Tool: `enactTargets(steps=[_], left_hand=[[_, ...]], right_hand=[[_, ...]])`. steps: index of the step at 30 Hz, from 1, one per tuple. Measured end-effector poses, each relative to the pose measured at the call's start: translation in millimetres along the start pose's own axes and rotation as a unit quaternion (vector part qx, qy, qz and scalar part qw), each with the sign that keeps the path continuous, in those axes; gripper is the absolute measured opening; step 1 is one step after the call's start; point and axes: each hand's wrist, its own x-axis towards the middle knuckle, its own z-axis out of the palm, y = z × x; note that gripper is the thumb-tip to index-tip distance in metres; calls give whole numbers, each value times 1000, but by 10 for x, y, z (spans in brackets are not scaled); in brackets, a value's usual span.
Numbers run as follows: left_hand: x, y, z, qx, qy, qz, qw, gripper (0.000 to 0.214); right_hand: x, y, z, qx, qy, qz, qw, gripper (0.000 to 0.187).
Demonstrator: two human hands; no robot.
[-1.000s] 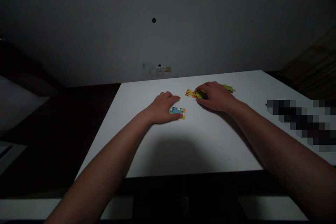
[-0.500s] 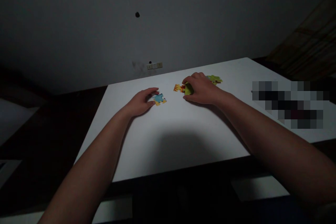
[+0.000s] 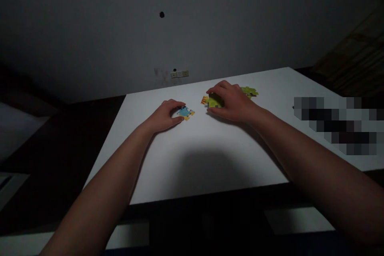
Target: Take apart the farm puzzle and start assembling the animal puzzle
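My left hand (image 3: pixel 164 116) rests on the white table (image 3: pixel 192 156) with its fingers curled, pinching the left edge of a blue and yellow puzzle piece (image 3: pixel 186 112). My right hand (image 3: pixel 234 102) lies just to the right, fingers bent over a green and orange puzzle piece (image 3: pixel 211 101) that it holds down against the table. Another green puzzle piece (image 3: pixel 249 91) lies behind the right hand, partly hidden by it.
A blurred-out patch (image 3: pixel 339 122) covers the table's right side. A grey wall with a socket strip (image 3: pixel 179 74) stands behind the table. Dark floor lies to the left, and the table's near edge runs below my forearms.
The view shifted a little. My right hand has closed further over the green and orange piece, hiding more of the orange part. My left hand stays on the blue piece.
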Motion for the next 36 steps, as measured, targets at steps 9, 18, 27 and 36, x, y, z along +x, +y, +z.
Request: enactTargets(steps=[9, 18, 27, 36], left_hand=[[34, 69, 86, -2, 21, 2, 1000, 58], [44, 130, 163, -133, 81, 41, 987, 64], [60, 253, 192, -112, 87, 57, 988, 63], [86, 189, 236, -76, 76, 58, 993, 64]], right_hand=[[1, -17, 45, 71, -35, -63, 995, 61], [-27, 79, 118, 53, -52, -61, 995, 56], [-37, 124, 99, 45, -64, -45, 996, 62], [-45, 74, 95, 60, -86, -41, 994, 56]])
